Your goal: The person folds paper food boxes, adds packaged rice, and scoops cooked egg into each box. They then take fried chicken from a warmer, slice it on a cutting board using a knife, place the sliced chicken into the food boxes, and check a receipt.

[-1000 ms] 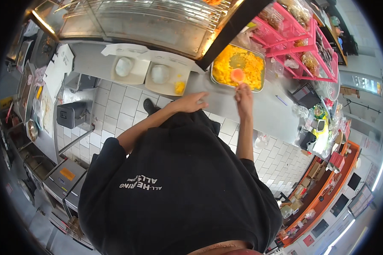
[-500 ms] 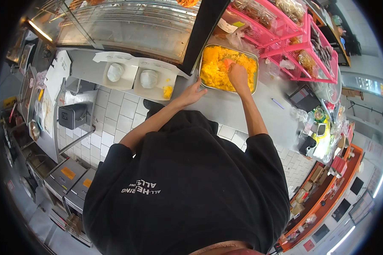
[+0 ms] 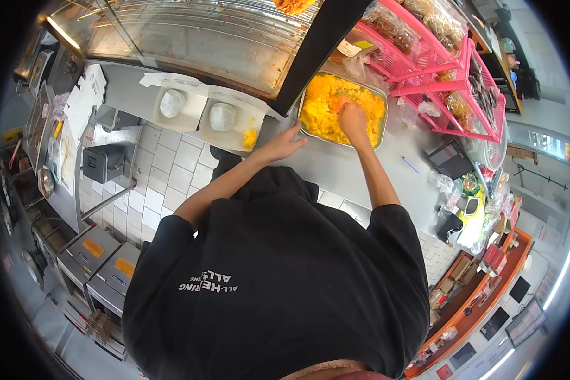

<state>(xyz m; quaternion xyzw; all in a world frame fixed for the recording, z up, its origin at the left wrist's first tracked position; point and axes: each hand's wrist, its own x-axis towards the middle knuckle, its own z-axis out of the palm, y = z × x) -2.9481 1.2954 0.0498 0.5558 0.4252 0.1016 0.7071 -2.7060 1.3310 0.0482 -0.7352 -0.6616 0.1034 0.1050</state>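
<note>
A rectangular metal tray (image 3: 384,130) heaped with yellow scrambled egg (image 3: 323,104) stands on the counter ahead of me. My right hand (image 3: 353,120) is closed over the egg, gripping a small orange utensil (image 3: 342,101) that is mostly hidden by the fingers and the food. At the tray's near left corner, my left hand (image 3: 286,144) has its fingers stretched out, the fingertips at or very near the rim. Left of it sit two open paper boxes, a left box (image 3: 185,120) and a right box (image 3: 231,140). Each holds a white rounded lump, and some egg lies in the right one.
Pink plastic baskets (image 3: 434,85) with bagged goods rise behind and right of the tray. A glass display case (image 3: 190,60) with wire racks borders the counter's far side. A pen (image 3: 410,164), a dark box (image 3: 451,152) and plastic bags lie to the right.
My right hand has shifted slightly down in the egg, and less of the orange utensil shows. My left hand stays by the tray corner. The whole view has tilted a little.
</note>
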